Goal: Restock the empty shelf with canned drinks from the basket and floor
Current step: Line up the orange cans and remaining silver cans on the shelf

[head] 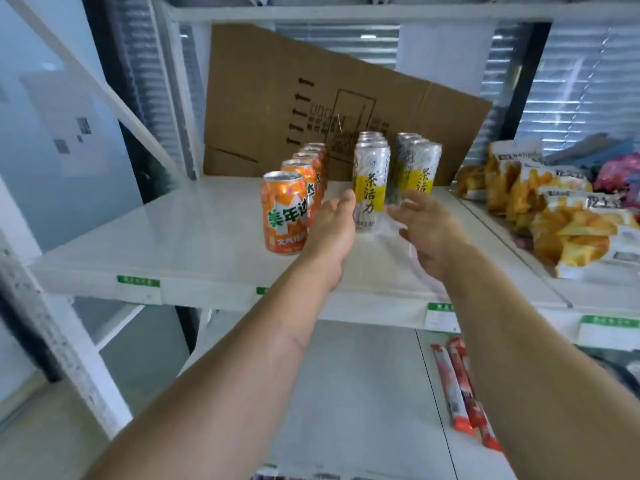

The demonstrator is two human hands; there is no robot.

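On the white shelf (180, 237) stands a row of several orange cans, the front orange can (285, 213) nearest me. To their right run two rows of tall white-and-yellow cans; the front tall can (370, 181) leads the left row, and another tall can (420, 168) leads the right row. My left hand (332, 223) reaches in between the orange row and the front tall can, fingers straight. My right hand (426, 223) hovers just right of that can, blurred, fingers spread. Neither hand holds anything. The basket and floor are out of sight.
A flattened cardboard box (311, 98) leans against the shelf's back. Yellow snack bags (561, 216) fill the neighbouring shelf on the right. Red wrapped sticks (457, 386) lie on the lower shelf (346, 393). Green price labels (138, 281) line the shelf's front edge.
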